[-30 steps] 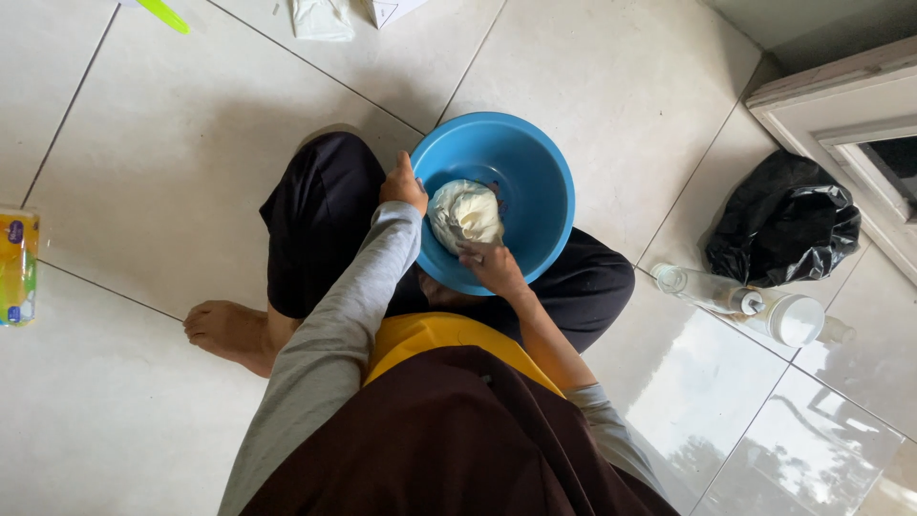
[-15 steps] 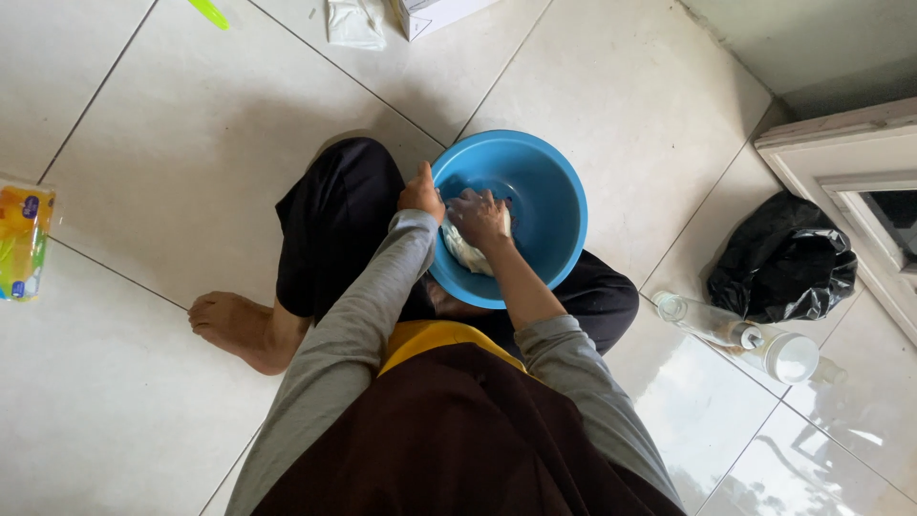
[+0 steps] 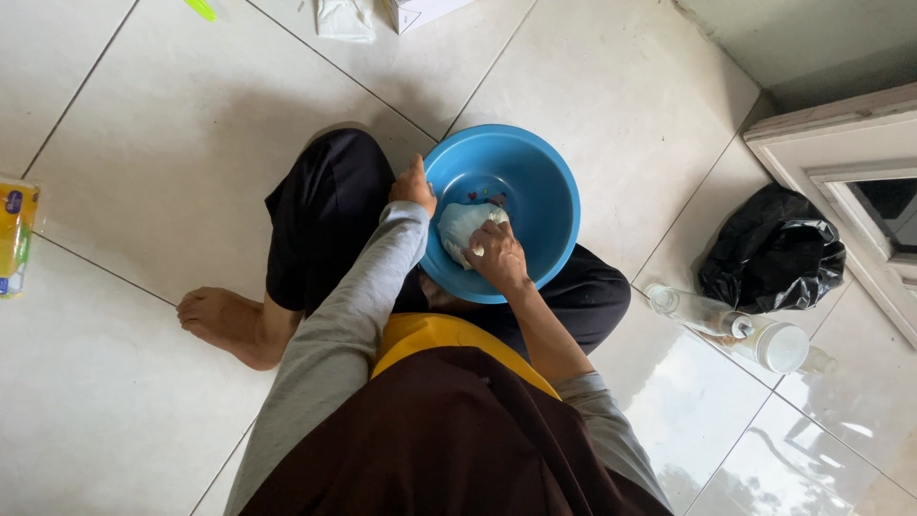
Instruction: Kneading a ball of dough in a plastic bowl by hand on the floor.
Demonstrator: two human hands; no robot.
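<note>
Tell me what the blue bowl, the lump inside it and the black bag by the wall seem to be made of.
Bowl: probably plastic, uniformly blue, smooth with a soft sheen. Lump under the right hand: pale and matte, apparently soft, likely dough. Bag: thin plastic film, glossy and crumpled, with bright highlights on its folds.

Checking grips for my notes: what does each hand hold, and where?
Left hand grips the blue bowl at its rim; right hand presses on the white dough inside.
</note>
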